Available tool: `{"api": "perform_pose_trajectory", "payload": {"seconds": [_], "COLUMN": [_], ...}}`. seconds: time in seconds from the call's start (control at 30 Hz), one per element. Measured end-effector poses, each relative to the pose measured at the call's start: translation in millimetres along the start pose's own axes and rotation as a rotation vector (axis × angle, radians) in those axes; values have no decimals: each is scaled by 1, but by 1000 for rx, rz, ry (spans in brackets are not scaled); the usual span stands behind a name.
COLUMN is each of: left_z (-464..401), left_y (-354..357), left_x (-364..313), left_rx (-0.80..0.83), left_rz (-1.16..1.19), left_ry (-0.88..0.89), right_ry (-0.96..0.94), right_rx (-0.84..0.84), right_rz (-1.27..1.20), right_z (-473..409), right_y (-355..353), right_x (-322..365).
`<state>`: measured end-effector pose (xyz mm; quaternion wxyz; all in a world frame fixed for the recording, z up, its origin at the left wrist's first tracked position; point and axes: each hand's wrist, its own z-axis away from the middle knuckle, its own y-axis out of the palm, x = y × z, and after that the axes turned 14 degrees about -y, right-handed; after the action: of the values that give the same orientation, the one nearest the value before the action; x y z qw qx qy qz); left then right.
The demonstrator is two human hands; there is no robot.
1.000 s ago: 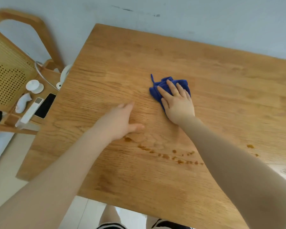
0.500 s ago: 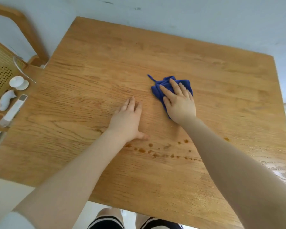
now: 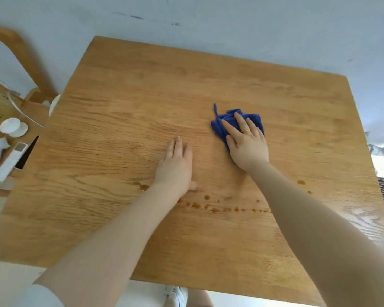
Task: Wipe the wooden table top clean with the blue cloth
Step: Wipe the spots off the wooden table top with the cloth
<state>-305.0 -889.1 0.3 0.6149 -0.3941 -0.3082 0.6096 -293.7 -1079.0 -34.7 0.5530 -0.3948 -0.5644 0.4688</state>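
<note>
Pressing flat on the crumpled blue cloth [image 3: 237, 120] with the right hand [image 3: 246, 145], fingers straight and spread, mid-counter [image 3: 142, 89], slightly right. Resting released and palm-down just beside it: left hand [image 3: 175, 167], touching bare wood. Lying nearer the body, between both forearms: brown spill drops [image 3: 215, 208], well apart from the cloth.

Two bare forearms, no watch or bracelet. Thin gold ring [image 3: 247, 130] on a finger of the right hand [image 3: 248, 147]. White short sleeve [image 3: 39, 295] at the upper arm behind the left hand [image 3: 175, 167], plus a white shoe [image 3: 175, 295] below.
</note>
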Motion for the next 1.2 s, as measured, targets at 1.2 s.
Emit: {"api": "perform_pose_trajectory", "payload": {"seconds": [1.2], "left_z": [20], "left_y": [-6], "left_x": [-42], "left_rx": [55], "left_rz": [-131], "left_ry": [38], "right_ry": [-89], "right_rx": [12], "right_rz": [20], "right_z": [110], "right_y": [-11], "right_x": [-57]}}
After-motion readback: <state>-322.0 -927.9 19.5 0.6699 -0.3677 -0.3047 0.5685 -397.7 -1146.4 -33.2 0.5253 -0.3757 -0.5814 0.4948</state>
